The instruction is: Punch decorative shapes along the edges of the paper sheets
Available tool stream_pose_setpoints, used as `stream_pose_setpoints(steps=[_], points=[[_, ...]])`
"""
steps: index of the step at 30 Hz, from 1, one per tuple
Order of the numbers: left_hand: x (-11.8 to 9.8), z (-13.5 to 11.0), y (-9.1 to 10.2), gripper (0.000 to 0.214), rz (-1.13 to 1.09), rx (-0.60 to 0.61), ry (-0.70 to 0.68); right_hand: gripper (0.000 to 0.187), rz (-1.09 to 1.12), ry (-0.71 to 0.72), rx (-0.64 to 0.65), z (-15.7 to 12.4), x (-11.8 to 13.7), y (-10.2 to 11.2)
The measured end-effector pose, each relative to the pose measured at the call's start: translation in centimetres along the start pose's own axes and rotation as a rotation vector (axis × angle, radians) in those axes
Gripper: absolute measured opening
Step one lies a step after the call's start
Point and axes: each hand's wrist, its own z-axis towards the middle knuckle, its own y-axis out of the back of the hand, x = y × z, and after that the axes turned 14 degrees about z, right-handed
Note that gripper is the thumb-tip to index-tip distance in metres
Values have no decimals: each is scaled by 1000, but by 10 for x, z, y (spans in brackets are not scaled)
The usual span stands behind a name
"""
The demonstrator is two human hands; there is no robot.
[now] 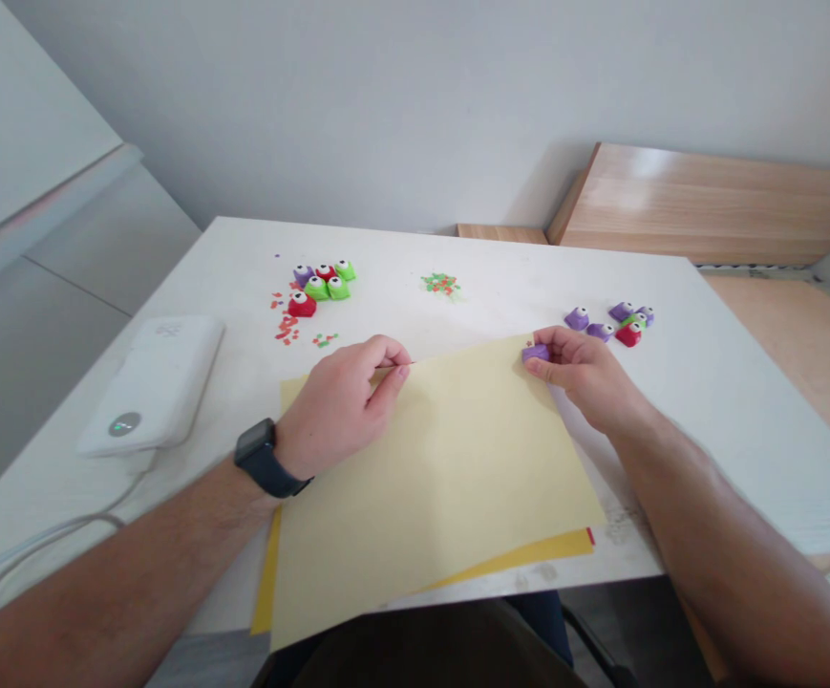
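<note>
A pale yellow paper sheet (443, 468) lies on the white table (500, 277), on top of a darker yellow sheet (529, 552). My left hand (343, 406), with a black watch on its wrist, pinches the sheet's far edge near the middle. My right hand (579, 373) is closed on a small purple paper punch (535, 353) at the sheet's far right corner.
Red, green and purple punches (321, 282) cluster at the far left with red and green paper bits (287, 325) beside them. More punches (611, 323) sit at the far right. A confetti pile (441, 284) lies mid-table. A white device (153, 382) with a cable rests left.
</note>
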Motion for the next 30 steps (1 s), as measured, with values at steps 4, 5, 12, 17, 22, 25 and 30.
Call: stream_pose_setpoints(steps=[4,5,12,17,22,25,30], points=[[0,-1,0,13,-5,13,5,37,3,-8,9,0,0,-1],[-1,-1,0,13,-5,16,9,37,7,-3,2,0,0,-1],[-1,1,0,12,-3,2,4,39,6,59,1,3,-2,-1],[0,1,2,13,9,5,20,37,-7,66,46,0,0,4],[-1,0,4,15,8,19,46,36,5,59,52,-3,4,2],[-2,1,4,16,7,23,56,37,1,44,53,-3,4,3],[-1,1,4,15,22,16,65,39,6,32,48,-2,3,5]])
